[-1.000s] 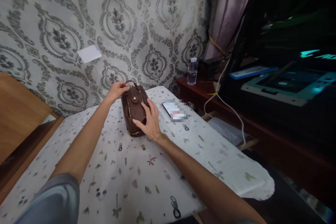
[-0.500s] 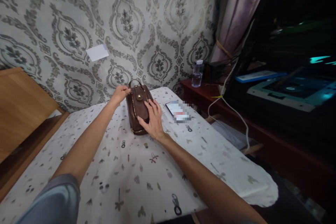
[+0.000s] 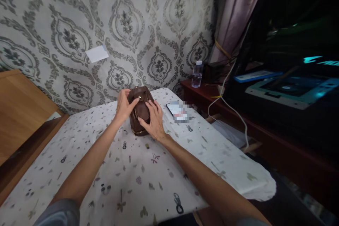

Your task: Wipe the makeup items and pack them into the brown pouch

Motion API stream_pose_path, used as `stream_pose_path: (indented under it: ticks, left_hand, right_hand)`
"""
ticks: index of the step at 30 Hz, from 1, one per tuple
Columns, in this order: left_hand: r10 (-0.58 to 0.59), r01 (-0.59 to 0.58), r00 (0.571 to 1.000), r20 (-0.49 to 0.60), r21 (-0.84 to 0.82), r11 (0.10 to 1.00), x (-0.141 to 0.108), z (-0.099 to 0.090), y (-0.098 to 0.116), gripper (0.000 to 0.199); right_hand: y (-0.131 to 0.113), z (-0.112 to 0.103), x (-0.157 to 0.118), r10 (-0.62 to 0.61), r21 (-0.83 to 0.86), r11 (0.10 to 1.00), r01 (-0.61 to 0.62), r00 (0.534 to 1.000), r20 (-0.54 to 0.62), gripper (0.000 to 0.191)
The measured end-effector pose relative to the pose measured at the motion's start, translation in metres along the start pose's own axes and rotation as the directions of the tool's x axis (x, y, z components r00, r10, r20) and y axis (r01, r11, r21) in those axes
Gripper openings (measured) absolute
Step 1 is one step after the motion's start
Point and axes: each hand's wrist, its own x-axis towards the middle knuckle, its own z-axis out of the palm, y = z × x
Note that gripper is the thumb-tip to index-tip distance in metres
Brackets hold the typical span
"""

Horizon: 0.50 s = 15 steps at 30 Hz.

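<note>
A small brown leather bag (image 3: 143,111) with gold zips stands on the patterned white cloth (image 3: 127,169). My left hand (image 3: 123,107) is at its upper left, thumb pressed by the round gold snap (image 3: 140,98) and fingers curled over the far left side, partly hidden. Against the right side and lower front rests my right hand (image 3: 155,120), thumb and fingers spread around the bag's body and gripping it. A phone (image 3: 177,111) with a lit, partly blurred screen lies on the cloth right of the bag.
A water bottle (image 3: 197,74) stands on the dark red desk (image 3: 188,86) at the right, near a white cable (image 3: 233,109) and a dark monitor (image 3: 291,35). Wooden board (image 3: 23,106) rises at the left. Patterned wall (image 3: 127,21) closes off the back.
My left hand has shifted from pinching at the bag's upper left edge to laying its thumb by the snap. The bag's handle loop no longer stands up. My right hand stays in place.
</note>
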Motion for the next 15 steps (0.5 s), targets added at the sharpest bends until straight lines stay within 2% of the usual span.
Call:
stream_pose_path:
  ticks: [2,4,6,10,15]
  left_hand:
    - [0.133,-0.129,0.991,-0.026,0.125,0.984,-0.017,0.003,0.011,0.034]
    - [0.195,-0.197,0.980,0.027,0.185,0.963,-0.031,0.005,0.016,0.029]
    - [0.210,-0.219,0.975,0.069,0.194,0.956,-0.038,0.007,0.016,0.030]
    - [0.204,-0.213,0.977,0.065,0.195,0.958,-0.040,0.009,0.009,0.037]
    - [0.244,-0.241,0.970,0.018,0.227,0.944,-0.045,0.009,0.015,0.031]
  right_hand:
    - [-0.001,-0.001,0.000,0.013,0.017,1.000,-0.013,1.000,0.004,0.070]
    - [0.000,-0.002,0.000,0.019,0.037,0.999,-0.019,1.000,0.002,0.074]
    - [0.001,-0.004,-0.001,0.014,0.056,0.998,-0.014,1.000,0.002,0.077]
    - [0.008,-0.013,-0.004,-0.015,0.092,0.996,0.010,0.998,0.056,0.084]
    - [0.009,-0.025,-0.007,0.005,0.160,0.987,-0.022,0.994,0.108,0.072]
